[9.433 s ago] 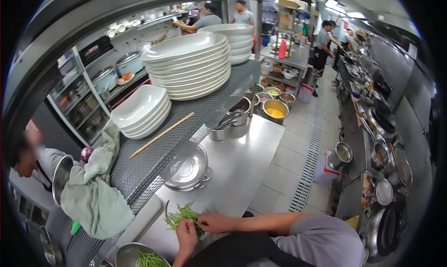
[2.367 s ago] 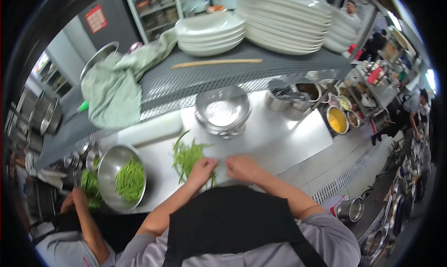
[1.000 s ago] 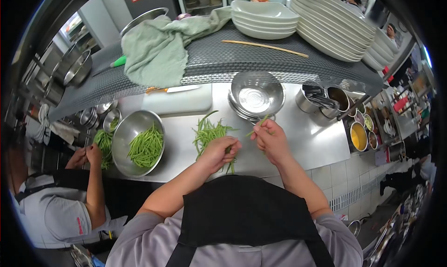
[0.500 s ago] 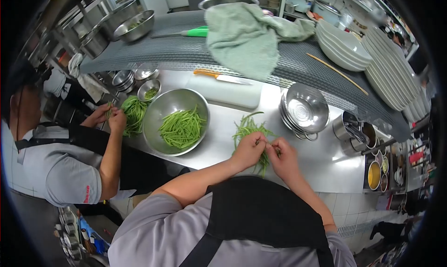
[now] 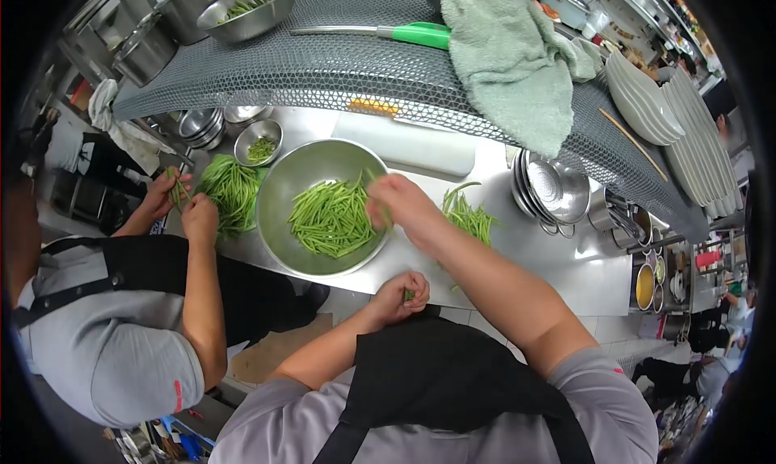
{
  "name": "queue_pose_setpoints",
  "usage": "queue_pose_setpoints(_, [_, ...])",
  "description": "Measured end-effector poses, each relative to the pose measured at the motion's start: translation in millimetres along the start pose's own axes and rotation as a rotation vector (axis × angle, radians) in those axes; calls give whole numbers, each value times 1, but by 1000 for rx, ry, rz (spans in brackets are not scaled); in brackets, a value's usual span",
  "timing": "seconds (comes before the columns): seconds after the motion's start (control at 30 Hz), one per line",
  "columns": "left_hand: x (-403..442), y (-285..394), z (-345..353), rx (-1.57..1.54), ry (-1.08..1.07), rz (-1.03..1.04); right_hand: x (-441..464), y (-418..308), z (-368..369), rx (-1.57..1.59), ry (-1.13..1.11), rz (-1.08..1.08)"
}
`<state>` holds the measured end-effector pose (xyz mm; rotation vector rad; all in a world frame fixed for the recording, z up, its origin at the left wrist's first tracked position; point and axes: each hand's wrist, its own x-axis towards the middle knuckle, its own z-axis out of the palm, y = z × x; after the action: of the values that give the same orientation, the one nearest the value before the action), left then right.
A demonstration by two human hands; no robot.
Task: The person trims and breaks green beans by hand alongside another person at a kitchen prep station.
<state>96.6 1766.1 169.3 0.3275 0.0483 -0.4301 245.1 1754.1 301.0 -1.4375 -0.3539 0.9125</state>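
My right hand (image 5: 398,208) is over the right rim of a large steel bowl (image 5: 273,191), slightly blurred. Its fingers are closed on green bean pieces, with green showing at both sides of the hand. A heap of green beans (image 5: 333,217) lies inside the bowl. Close to my apron, at the table's front edge, my left hand (image 5: 402,296) is curled round a small green bean bit (image 5: 410,295). Loose long beans (image 5: 470,219) lie on the steel table, partly hidden behind my right forearm.
To the left, a co-worker's hands (image 5: 191,209) hold beans beside a green bundle (image 5: 230,191). A small bowl of trimmings (image 5: 261,150), white cutting board (image 5: 404,145) and stacked steel bowls (image 5: 558,187) stand around. Overhead, a mesh-covered shelf (image 5: 339,68) carries a cloth (image 5: 509,68) and plates (image 5: 638,100).
My right hand has gone left from the loose beans to the large bowl. My left hand has dropped toward my apron, apart from the right. The view has shifted.
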Motion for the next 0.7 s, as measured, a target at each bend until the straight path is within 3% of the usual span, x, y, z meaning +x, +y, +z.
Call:
queue_pose_setpoints(0.03, [-2, -1, -4, -2, -58, 10, 12, 9, 3, 0, 12, 9])
queue_pose_setpoints(0.1, [-4, 1, -6, -16, -115, -39, 25, 23, 7, -706, 382, -405])
queue_pose_setpoints(0.2, [-9, 9, -4, -19, -151, -128, -21, 35, -14, -415, 350, -338])
queue_pose_setpoints(0.27, [-11, 6, -3, -25, -134, -180, -72, 46, -33, -427, 366, -417])
queue_pose_setpoints(0.37, [-3, 5, 5, 36, -136, -192, -148, 71, -59, -564, 500, -392])
queue_pose_setpoints(0.43, [7, -2, 13, 89, -164, -279, -204, 104, -88, -485, 589, -159])
queue_pose_setpoints(0.5, [21, -9, 32, 168, -159, -358, -248, 135, -105, -483, 741, -94])
queue_pose_setpoints(0.7, [84, -88, 87, 283, -179, -570, -383, 185, -129, -335, 949, -52])
